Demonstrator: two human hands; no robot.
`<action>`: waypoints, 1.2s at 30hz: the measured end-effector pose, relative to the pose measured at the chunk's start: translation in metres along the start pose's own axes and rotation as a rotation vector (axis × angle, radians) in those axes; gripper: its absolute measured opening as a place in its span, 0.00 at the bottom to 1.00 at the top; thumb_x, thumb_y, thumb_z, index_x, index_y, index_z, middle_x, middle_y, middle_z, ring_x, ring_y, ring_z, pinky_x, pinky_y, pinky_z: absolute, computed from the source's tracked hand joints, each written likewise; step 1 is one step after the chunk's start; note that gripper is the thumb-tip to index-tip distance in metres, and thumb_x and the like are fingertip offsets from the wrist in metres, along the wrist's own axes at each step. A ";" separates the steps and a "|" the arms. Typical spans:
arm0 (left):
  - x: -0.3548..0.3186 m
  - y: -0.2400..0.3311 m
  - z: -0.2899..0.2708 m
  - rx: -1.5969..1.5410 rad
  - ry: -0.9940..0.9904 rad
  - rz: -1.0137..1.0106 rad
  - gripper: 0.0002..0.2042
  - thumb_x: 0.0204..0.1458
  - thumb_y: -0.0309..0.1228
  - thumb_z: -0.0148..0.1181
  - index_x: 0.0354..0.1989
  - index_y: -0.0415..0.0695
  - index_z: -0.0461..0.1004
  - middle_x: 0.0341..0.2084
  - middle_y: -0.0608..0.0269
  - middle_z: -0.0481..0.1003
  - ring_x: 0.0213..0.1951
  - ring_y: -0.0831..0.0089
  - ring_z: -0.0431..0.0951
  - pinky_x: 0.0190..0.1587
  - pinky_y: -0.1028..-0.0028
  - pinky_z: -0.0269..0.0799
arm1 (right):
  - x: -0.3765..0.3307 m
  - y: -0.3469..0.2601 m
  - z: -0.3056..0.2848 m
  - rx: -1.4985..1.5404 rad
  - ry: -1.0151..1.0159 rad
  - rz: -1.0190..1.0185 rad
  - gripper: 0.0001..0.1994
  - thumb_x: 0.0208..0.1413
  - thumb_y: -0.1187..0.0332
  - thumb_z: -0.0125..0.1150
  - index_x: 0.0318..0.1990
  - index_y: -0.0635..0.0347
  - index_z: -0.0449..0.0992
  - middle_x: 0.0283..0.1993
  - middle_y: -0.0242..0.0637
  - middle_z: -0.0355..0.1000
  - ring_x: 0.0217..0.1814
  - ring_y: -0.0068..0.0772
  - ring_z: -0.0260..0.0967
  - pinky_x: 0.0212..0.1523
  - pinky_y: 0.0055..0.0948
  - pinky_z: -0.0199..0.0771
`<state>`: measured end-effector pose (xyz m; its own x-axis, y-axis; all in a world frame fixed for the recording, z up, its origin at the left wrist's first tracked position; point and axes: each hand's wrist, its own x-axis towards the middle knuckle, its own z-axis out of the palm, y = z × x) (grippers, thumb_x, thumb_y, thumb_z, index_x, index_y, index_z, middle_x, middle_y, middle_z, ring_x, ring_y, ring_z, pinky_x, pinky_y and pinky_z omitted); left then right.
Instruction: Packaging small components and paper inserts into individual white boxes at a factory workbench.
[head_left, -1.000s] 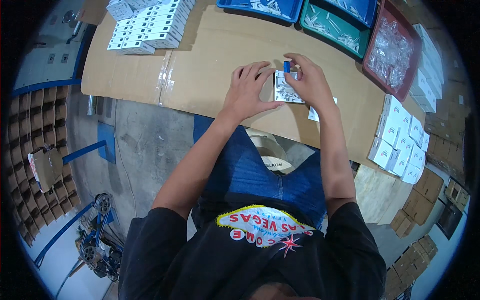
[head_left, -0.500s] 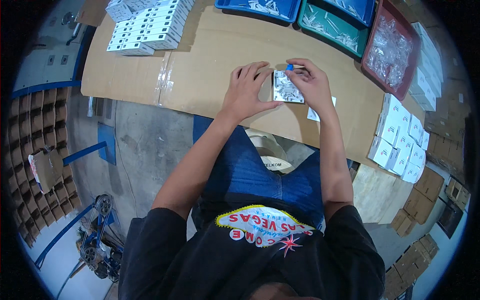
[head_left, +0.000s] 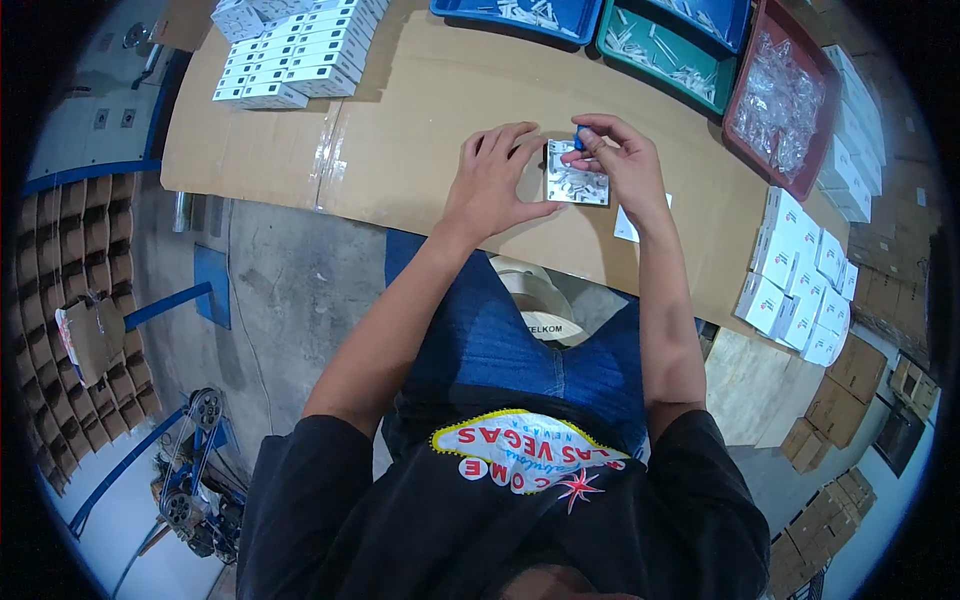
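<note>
A small white square housing (head_left: pixel 578 187) with grey and white parts inside lies on the cardboard-covered table in front of me. My left hand (head_left: pixel 492 182) is around its left side, thumb at the near left corner and index finger at the far left corner. The other left fingers are spread over the table. In my right hand (head_left: pixel 628 165) a small blue piece (head_left: pixel 581 136), perhaps a tool's handle, is pinched between thumb and index finger above the housing's far right part. Its lower end is hidden by my fingers. Beside my right wrist lies a white card (head_left: pixel 627 226).
White boxes (head_left: pixel 300 75) are stacked at the far left, and more white boxes (head_left: pixel 800 280) at the right. Far off stand blue trays (head_left: pixel 480 15), a green tray (head_left: pixel 625 65) with small white parts, and a dark red tray (head_left: pixel 740 130) of clear plastic bags.
My right hand has turned slightly and shifted a little to the right, still pinching the blue piece. My left hand and the housing have stayed in place.
</note>
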<state>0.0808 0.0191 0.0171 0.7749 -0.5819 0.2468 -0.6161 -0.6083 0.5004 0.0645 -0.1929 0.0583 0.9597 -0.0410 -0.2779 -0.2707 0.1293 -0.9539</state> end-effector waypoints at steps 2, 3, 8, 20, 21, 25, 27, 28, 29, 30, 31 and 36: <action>0.000 0.001 -0.001 0.002 0.004 0.002 0.41 0.40 0.60 0.70 0.62 0.50 0.70 0.62 0.61 0.67 0.66 0.64 0.63 0.68 0.56 0.53 | 0.000 0.001 -0.002 0.004 -0.038 -0.006 0.17 0.64 0.76 0.61 0.59 0.69 0.72 0.48 0.43 0.76 0.46 0.33 0.81 0.45 0.24 0.84; 0.000 0.001 -0.002 -0.001 0.010 0.001 0.41 0.40 0.59 0.71 0.62 0.51 0.70 0.62 0.61 0.67 0.66 0.64 0.63 0.68 0.56 0.52 | 0.000 0.002 -0.002 0.008 -0.074 -0.012 0.18 0.63 0.77 0.60 0.60 0.68 0.71 0.49 0.43 0.75 0.47 0.33 0.81 0.46 0.24 0.83; 0.000 0.000 -0.001 0.001 0.000 -0.005 0.40 0.40 0.59 0.71 0.61 0.51 0.70 0.62 0.61 0.67 0.66 0.64 0.63 0.68 0.55 0.52 | -0.002 0.011 -0.001 0.016 -0.111 -0.057 0.20 0.62 0.79 0.60 0.61 0.66 0.71 0.49 0.42 0.75 0.49 0.32 0.81 0.47 0.24 0.82; 0.000 0.001 -0.003 -0.011 -0.010 -0.006 0.40 0.41 0.58 0.71 0.61 0.49 0.70 0.63 0.58 0.67 0.67 0.60 0.63 0.68 0.53 0.53 | 0.005 0.009 -0.004 -0.334 -0.087 -0.185 0.22 0.55 0.79 0.66 0.58 0.62 0.74 0.45 0.37 0.75 0.38 0.19 0.72 0.42 0.21 0.75; 0.000 0.000 -0.002 -0.012 -0.003 -0.001 0.40 0.41 0.58 0.71 0.62 0.49 0.70 0.63 0.58 0.67 0.67 0.61 0.63 0.68 0.53 0.53 | 0.005 0.009 -0.004 -0.349 -0.076 -0.193 0.21 0.54 0.79 0.67 0.57 0.61 0.75 0.44 0.36 0.75 0.38 0.18 0.70 0.43 0.22 0.74; 0.001 0.001 -0.003 -0.008 -0.005 0.003 0.41 0.41 0.58 0.71 0.62 0.49 0.70 0.63 0.58 0.67 0.67 0.61 0.64 0.68 0.53 0.53 | 0.010 0.008 -0.006 -0.447 -0.090 -0.205 0.20 0.53 0.78 0.68 0.54 0.61 0.76 0.46 0.36 0.74 0.41 0.22 0.73 0.46 0.25 0.74; 0.000 0.000 -0.002 -0.012 0.007 0.001 0.41 0.41 0.58 0.71 0.63 0.49 0.70 0.63 0.58 0.67 0.67 0.61 0.63 0.68 0.53 0.53 | 0.010 0.005 -0.005 -0.617 -0.111 -0.265 0.21 0.51 0.77 0.70 0.54 0.60 0.77 0.51 0.35 0.72 0.48 0.27 0.73 0.52 0.26 0.73; 0.000 0.001 -0.002 -0.016 0.019 0.003 0.41 0.41 0.58 0.71 0.63 0.49 0.70 0.63 0.58 0.67 0.67 0.61 0.63 0.68 0.54 0.52 | 0.010 0.007 -0.005 -0.617 -0.109 -0.265 0.21 0.51 0.77 0.70 0.54 0.60 0.77 0.51 0.35 0.72 0.48 0.27 0.73 0.52 0.26 0.73; 0.000 0.001 -0.002 -0.017 0.019 0.004 0.41 0.41 0.58 0.71 0.63 0.49 0.70 0.63 0.58 0.67 0.67 0.61 0.63 0.68 0.54 0.52 | 0.012 0.011 -0.006 -0.654 -0.099 -0.331 0.20 0.50 0.77 0.70 0.53 0.59 0.78 0.53 0.36 0.73 0.53 0.32 0.72 0.56 0.29 0.72; 0.001 0.002 -0.002 -0.022 0.011 0.000 0.41 0.41 0.58 0.71 0.63 0.49 0.70 0.63 0.58 0.67 0.67 0.61 0.63 0.68 0.54 0.52 | 0.013 0.015 -0.007 -0.692 -0.089 -0.396 0.20 0.49 0.77 0.70 0.52 0.59 0.79 0.55 0.37 0.73 0.57 0.37 0.72 0.60 0.32 0.71; 0.000 0.001 -0.002 -0.026 0.003 -0.007 0.41 0.41 0.58 0.71 0.63 0.49 0.70 0.63 0.58 0.67 0.67 0.61 0.63 0.68 0.54 0.52 | 0.014 0.017 -0.007 -0.690 -0.091 -0.396 0.20 0.49 0.77 0.70 0.52 0.59 0.79 0.55 0.37 0.73 0.57 0.37 0.72 0.60 0.32 0.71; 0.001 0.001 -0.002 -0.004 0.004 -0.002 0.41 0.41 0.59 0.70 0.63 0.50 0.69 0.63 0.60 0.66 0.67 0.63 0.63 0.68 0.55 0.52 | 0.016 0.032 -0.011 -0.727 -0.044 -0.429 0.17 0.48 0.67 0.73 0.48 0.54 0.82 0.56 0.37 0.74 0.61 0.45 0.69 0.62 0.41 0.67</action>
<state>0.0808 0.0192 0.0193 0.7769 -0.5781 0.2494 -0.6138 -0.6072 0.5046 0.0706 -0.2007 0.0223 0.9883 0.0992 0.1157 0.1515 -0.5589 -0.8153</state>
